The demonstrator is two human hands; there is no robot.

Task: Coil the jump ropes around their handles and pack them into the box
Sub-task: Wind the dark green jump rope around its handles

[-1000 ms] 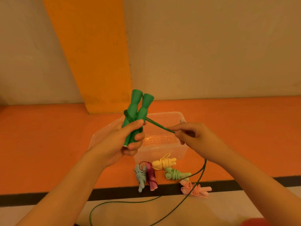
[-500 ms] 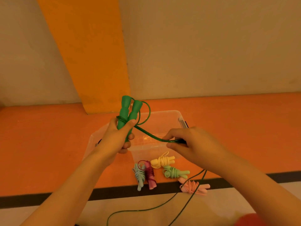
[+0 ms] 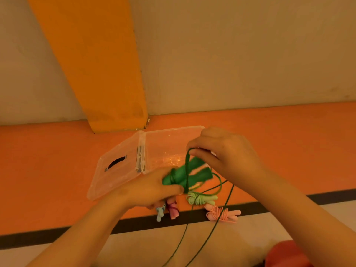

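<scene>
head view: clear box (image 3: 173, 137) open on the orange floor (image 3: 48, 160).
your left hand (image 3: 150, 187) grips the green handles (image 3: 179, 177) at the box's 6 o'clock; your right hand (image 3: 229, 157), at their 1 o'clock, pinches the green rope (image 3: 186, 164) looped over them.

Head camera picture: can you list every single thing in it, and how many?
box: 1, clear, on the floor
lid: 1, clear, open to the box's left
green handles: 2, green, above the box's front edge
green cord: 1, green, looped over the handles
light blue rope: 1, coiled, floor before the box
dark pink rope: 1, coiled, beside it
light green rope: 1, coiled, right of those
pink rope: 1, coiled, on the black line
yellow rope: 1, mostly hidden behind the handles
red thing: 1, red, bottom right corner
left hand: 1, grips the handles
right hand: 1, pinches the cord
</scene>
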